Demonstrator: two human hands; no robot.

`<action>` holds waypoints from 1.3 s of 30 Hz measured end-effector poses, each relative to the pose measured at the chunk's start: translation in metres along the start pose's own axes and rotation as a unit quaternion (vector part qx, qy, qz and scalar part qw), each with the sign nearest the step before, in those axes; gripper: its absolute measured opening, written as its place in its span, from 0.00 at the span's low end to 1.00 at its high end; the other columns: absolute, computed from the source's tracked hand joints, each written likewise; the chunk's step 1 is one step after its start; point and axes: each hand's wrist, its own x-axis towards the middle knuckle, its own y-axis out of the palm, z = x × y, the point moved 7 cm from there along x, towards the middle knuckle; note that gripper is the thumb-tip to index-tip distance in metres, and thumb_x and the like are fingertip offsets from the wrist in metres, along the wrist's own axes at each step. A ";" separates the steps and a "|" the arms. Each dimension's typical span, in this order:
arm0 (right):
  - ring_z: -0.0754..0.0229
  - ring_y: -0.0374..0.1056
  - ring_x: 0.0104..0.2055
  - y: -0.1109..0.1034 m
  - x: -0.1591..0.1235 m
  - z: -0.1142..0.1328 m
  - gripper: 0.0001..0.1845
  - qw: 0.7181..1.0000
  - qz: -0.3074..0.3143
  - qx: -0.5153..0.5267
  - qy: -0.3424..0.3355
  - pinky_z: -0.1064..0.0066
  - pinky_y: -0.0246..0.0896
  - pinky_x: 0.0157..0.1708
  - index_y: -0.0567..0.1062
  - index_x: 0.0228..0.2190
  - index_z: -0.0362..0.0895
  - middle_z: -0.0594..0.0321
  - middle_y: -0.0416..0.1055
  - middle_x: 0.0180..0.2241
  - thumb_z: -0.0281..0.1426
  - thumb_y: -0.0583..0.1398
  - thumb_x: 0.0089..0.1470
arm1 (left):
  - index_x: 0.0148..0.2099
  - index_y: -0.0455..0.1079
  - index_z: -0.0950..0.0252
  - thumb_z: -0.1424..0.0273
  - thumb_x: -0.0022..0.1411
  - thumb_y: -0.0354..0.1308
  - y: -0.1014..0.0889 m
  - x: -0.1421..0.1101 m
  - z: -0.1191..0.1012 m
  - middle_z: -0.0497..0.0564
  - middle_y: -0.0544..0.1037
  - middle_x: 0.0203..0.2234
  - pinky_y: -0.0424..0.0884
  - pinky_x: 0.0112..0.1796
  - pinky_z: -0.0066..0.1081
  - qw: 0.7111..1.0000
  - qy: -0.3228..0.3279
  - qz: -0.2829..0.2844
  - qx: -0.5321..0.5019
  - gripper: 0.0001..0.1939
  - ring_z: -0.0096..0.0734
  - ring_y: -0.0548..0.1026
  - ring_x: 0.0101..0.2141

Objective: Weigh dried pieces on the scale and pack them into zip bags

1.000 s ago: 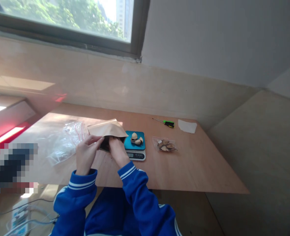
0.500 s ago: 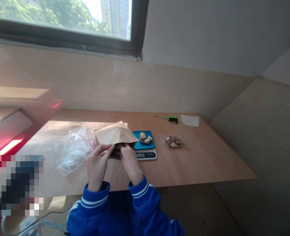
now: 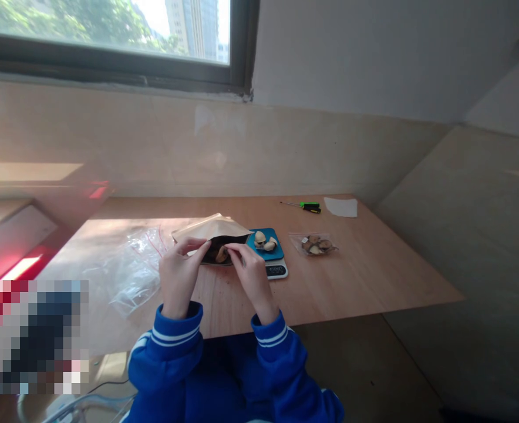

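A kraft paper bag lies on the table with its dark mouth open toward me. My left hand pinches the left edge of that mouth between thumb and fingers. In front of the opening, my right hand has its thumb and fingertips closed on a brown dried mushroom. The bag's deeper inside is dark and hard to make out. Just right of the bag is a kitchen scale with a blue top, partly covered by the bag. Pale dried mushrooms rest on it, apparently in clear plastic.
Clear zip bags lie crumpled at the left. Right of the scale is a small clear bag of dried mushrooms. Farther back are a green-and-black screwdriver and a white paper piece. A wall borders the table's far side.
My right hand has come out of the bag's mouth and moved right, with a dried mushroom now showing at its fingertips. The bag's opening gapes wider to view.
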 end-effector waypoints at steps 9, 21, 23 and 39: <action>0.57 0.73 0.35 -0.052 -0.020 -0.089 0.15 0.977 -0.143 0.027 0.155 0.66 0.69 0.35 0.76 0.38 0.41 0.55 0.77 0.34 0.38 0.55 0.59 | 0.32 0.77 0.60 0.60 0.51 0.64 -0.014 0.007 0.000 0.46 0.81 0.25 0.71 0.34 0.29 0.999 -0.007 -0.045 -0.001 0.10 0.35 0.79 0.32; 0.53 0.67 0.43 -0.063 0.021 -0.077 0.13 0.971 0.025 -0.229 0.057 0.62 0.62 0.45 0.75 0.44 0.41 0.53 0.70 0.41 0.26 0.56 0.58 | 0.32 0.78 0.60 0.59 0.50 0.65 -0.012 0.000 0.007 0.47 0.81 0.24 0.71 0.31 0.29 0.999 -0.026 -0.035 -0.019 0.11 0.35 0.79 0.30; 0.57 0.68 0.40 -0.074 0.005 -0.057 0.13 0.989 -0.057 -0.121 0.055 0.66 0.64 0.41 0.75 0.43 0.42 0.55 0.71 0.40 0.28 0.53 0.60 | 0.33 0.78 0.60 0.59 0.49 0.65 -0.007 -0.006 0.010 0.47 0.81 0.25 0.71 0.31 0.29 0.998 -0.038 -0.034 -0.025 0.12 0.35 0.79 0.31; 0.42 0.65 0.53 0.054 -0.001 -0.020 0.18 0.947 0.195 -0.246 0.069 0.50 0.61 0.52 0.71 0.49 0.32 0.38 0.70 0.49 0.22 0.58 0.55 | 0.34 0.78 0.62 0.61 0.51 0.65 0.007 -0.042 0.020 0.48 0.82 0.28 0.74 0.36 0.30 0.993 -0.019 -0.074 -0.088 0.10 0.36 0.80 0.33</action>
